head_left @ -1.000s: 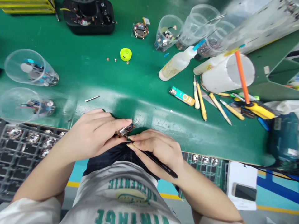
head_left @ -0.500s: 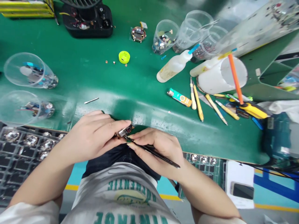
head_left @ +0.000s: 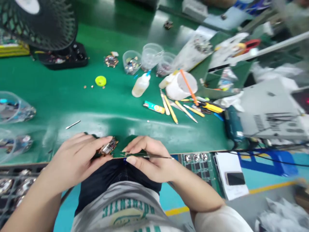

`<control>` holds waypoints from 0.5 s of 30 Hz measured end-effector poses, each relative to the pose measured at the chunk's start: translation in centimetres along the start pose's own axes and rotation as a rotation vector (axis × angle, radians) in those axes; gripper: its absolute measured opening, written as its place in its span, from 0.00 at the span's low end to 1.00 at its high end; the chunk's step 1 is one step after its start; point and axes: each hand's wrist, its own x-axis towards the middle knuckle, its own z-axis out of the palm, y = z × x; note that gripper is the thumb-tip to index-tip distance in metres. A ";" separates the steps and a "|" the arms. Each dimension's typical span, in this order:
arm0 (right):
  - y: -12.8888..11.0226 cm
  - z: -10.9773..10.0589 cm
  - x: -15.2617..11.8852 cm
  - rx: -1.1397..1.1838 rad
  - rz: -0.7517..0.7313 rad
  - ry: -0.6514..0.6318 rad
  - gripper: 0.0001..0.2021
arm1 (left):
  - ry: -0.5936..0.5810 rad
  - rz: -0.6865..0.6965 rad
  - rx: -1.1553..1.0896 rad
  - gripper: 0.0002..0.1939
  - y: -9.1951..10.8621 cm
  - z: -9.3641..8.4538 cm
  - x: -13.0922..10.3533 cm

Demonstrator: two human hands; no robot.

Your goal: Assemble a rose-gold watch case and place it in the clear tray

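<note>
here, one small metal assembly [head_left: 109,146], pinched between thumb and fingers of the left hand [head_left: 78,154], at the near edge of the green bench [head_left: 116,106]; tweezers [head_left: 145,156], pinched in the right hand [head_left: 152,161], tips near the assembly, apart.

Across the person's pale shirt [head_left: 96,201], green upside-down capitals [head_left: 129,207] are spelling AUTHENTIC; larger letters [head_left: 147,229] below are running out of view, and script [head_left: 130,218] in a yellow oval [head_left: 118,221] is appearing too blurred to read.
</note>
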 end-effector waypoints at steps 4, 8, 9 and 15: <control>-0.9 -3.1 -0.8 -0.421 0.163 -0.014 0.02 | 0.014 -0.011 0.022 0.21 -0.4 0.3 -0.4; 0.0 -6.1 -1.6 -1.026 0.196 -0.058 0.06 | 0.036 -0.011 0.048 0.21 -0.6 0.6 -0.6; 0.3 -6.9 -1.8 -1.132 0.175 -0.055 0.09 | 0.045 -0.004 0.048 0.22 -0.6 0.6 -0.6; -2.1 -12.4 -3.3 -1.367 -0.156 0.260 0.08 | 0.095 0.001 0.060 0.22 -0.3 0.8 0.2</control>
